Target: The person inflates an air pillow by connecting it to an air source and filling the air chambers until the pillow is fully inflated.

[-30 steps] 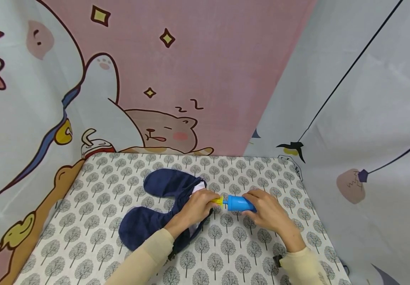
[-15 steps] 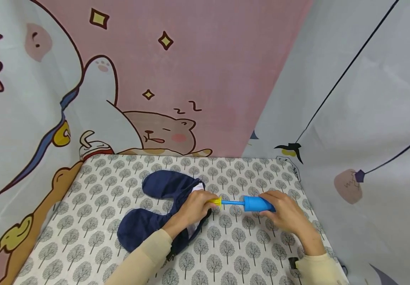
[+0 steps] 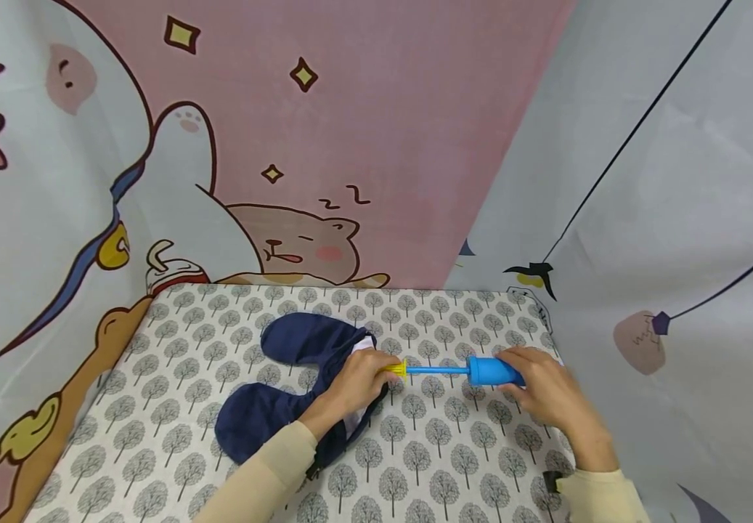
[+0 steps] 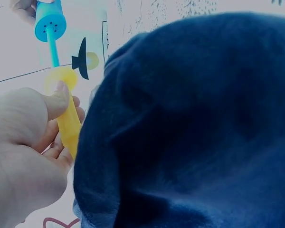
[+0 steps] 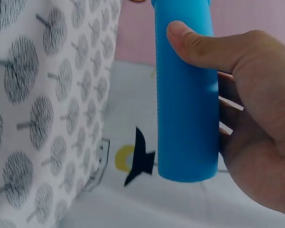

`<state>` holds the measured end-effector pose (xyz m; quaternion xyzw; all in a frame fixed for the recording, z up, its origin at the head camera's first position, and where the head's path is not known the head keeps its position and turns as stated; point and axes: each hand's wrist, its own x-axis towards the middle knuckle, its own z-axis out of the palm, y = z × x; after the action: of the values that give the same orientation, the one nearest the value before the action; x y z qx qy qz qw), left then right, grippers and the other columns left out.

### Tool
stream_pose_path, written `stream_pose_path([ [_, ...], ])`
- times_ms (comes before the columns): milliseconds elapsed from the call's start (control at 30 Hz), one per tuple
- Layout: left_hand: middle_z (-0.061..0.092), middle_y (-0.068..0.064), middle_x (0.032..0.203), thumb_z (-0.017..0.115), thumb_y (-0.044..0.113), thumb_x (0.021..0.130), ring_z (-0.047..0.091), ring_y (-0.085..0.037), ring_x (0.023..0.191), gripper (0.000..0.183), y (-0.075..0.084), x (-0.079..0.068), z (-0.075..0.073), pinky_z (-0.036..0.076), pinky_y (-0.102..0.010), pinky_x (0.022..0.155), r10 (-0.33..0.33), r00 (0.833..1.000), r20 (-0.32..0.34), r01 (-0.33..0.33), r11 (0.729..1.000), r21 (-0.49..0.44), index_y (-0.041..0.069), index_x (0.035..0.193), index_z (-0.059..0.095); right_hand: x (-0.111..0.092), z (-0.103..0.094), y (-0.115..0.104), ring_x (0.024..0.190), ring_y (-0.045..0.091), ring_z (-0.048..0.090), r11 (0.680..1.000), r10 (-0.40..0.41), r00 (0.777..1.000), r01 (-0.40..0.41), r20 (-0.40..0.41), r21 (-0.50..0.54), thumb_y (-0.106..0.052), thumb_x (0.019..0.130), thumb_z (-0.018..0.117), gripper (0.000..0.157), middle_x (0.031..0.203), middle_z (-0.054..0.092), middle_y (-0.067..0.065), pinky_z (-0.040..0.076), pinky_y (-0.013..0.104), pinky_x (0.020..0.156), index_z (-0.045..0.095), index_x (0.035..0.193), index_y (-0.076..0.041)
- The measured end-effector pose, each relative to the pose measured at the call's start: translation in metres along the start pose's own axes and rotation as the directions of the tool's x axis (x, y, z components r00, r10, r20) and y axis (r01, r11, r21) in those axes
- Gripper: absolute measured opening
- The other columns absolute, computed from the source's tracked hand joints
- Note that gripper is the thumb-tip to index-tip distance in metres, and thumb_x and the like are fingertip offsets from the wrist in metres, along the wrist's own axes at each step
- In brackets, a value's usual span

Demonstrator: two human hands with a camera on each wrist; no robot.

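Note:
A hand pump with a blue barrel [image 3: 489, 371], a thin blue rod [image 3: 438, 370] and a yellow end piece [image 4: 69, 114] lies across both hands. The left hand [image 3: 364, 378] pinches the yellow piece between thumb and fingers, over the inner edge of a navy U-shaped neck pillow [image 3: 265, 425]. Round the barrel curl the fingers and thumb of the right hand [image 3: 546, 385]. A long stretch of rod shows between barrel and yellow piece. Whether the yellow tip enters the pillow is hidden by the left hand. A white patch [image 3: 364, 344] shows on the pillow.
The table [image 3: 173, 407] wears a white cloth printed with grey trees. Cartoon-printed fabric walls [image 3: 383, 145] rise at its back, left and right. The right forearm is near the right-hand wall [image 3: 690, 407].
The right hand has moved to the right with the barrel, drawing out much more of the rod. The left hand keeps its grip on the yellow piece, and the pillow stays put.

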<state>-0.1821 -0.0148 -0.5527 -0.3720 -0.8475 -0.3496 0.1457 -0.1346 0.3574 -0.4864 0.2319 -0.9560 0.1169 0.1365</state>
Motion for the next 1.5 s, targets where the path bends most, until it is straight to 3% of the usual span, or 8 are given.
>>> stream_pose_path([
  [233,0.088,-0.007,0.107,0.086,0.013,0.098,0.078,-0.022,0.091,0.018,-0.001,-0.001,0.001,0.064,-0.034,0.082,0.006,1.000,0.002,-0.006,1.000,-0.011,0.009,0.116,0.088,0.007,0.014,-0.018,0.111,0.041,0.078,0.997,-0.060,0.998,0.061,-0.022,0.046,-0.008,0.077,0.104,0.057,0.124,0.081,0.021,0.065,0.060,0.095,0.080,0.127,0.004],
  [433,0.089,-0.006,0.112,0.085,0.016,0.100,0.080,-0.021,0.094,0.023,-0.020,-0.005,0.019,0.064,-0.032,0.084,0.018,1.000,-0.024,-0.020,0.996,-0.083,0.009,0.122,0.087,0.020,0.022,-0.035,0.110,0.037,0.078,0.995,-0.097,0.995,0.098,-0.031,0.023,-0.013,0.079,0.104,0.056,0.122,0.081,0.019,0.066,0.055,0.093,0.081,0.126,0.003],
  [533,0.089,-0.006,0.113,0.085,0.017,0.101,0.080,-0.020,0.095,0.024,-0.027,-0.006,0.025,0.064,-0.031,0.085,0.033,0.999,-0.031,-0.035,0.997,-0.069,0.010,0.123,0.087,0.026,0.028,-0.043,0.109,0.036,0.078,0.992,-0.128,0.991,0.128,-0.034,0.003,-0.016,0.079,0.104,0.055,0.122,0.082,0.019,0.066,0.054,0.093,0.081,0.125,0.004],
  [633,0.088,-0.007,0.113,0.086,0.016,0.100,0.081,-0.023,0.096,0.024,-0.026,-0.006,0.028,0.065,-0.035,0.086,0.022,0.999,-0.046,-0.025,0.996,-0.082,0.010,0.123,0.087,0.032,0.036,-0.050,0.108,0.036,0.078,0.989,-0.149,0.988,0.149,-0.034,-0.006,-0.019,0.080,0.104,0.055,0.121,0.082,0.019,0.066,0.054,0.094,0.081,0.124,0.003],
  [800,0.088,-0.009,0.114,0.085,0.015,0.100,0.081,-0.026,0.099,0.025,-0.015,-0.003,0.024,0.066,-0.041,0.089,-0.018,1.000,-0.009,0.017,0.997,-0.074,0.008,0.124,0.086,0.038,0.044,-0.059,0.110,0.033,0.077,0.989,-0.147,0.989,0.148,-0.022,0.014,-0.021,0.079,0.105,0.056,0.121,0.082,0.017,0.066,0.052,0.095,0.081,0.124,0.003],
  [967,0.088,-0.008,0.112,0.085,0.014,0.100,0.079,-0.021,0.095,0.024,-0.014,-0.002,0.022,0.064,-0.037,0.083,0.038,0.999,-0.005,-0.038,0.998,-0.046,0.007,0.123,0.086,0.042,0.046,-0.064,0.108,0.028,0.077,0.990,-0.142,0.990,0.142,0.010,0.018,-0.024,0.081,0.104,0.054,0.121,0.081,0.013,0.066,0.049,0.091,0.082,0.125,-0.001],
  [1267,0.088,-0.006,0.110,0.083,0.015,0.101,0.077,-0.019,0.090,0.022,-0.011,-0.002,0.014,0.064,-0.034,0.081,0.059,0.998,0.013,-0.058,0.998,-0.028,0.008,0.121,0.087,0.022,0.028,-0.037,0.121,0.037,0.077,0.995,-0.019,0.995,0.010,0.095,0.095,-0.024,0.088,0.099,0.054,0.134,0.080,0.016,0.064,0.058,0.101,0.080,0.134,-0.005],
  [1500,0.088,-0.006,0.108,0.083,0.013,0.102,0.076,-0.020,0.089,0.020,-0.001,0.001,0.005,0.063,-0.034,0.081,0.021,0.999,0.038,-0.020,1.000,-0.015,0.007,0.120,0.086,0.006,0.011,-0.006,0.119,0.044,0.077,0.996,-0.011,0.999,0.007,0.049,0.086,-0.015,0.086,0.100,0.056,0.132,0.079,0.020,0.063,0.064,0.100,0.078,0.135,-0.003],
])
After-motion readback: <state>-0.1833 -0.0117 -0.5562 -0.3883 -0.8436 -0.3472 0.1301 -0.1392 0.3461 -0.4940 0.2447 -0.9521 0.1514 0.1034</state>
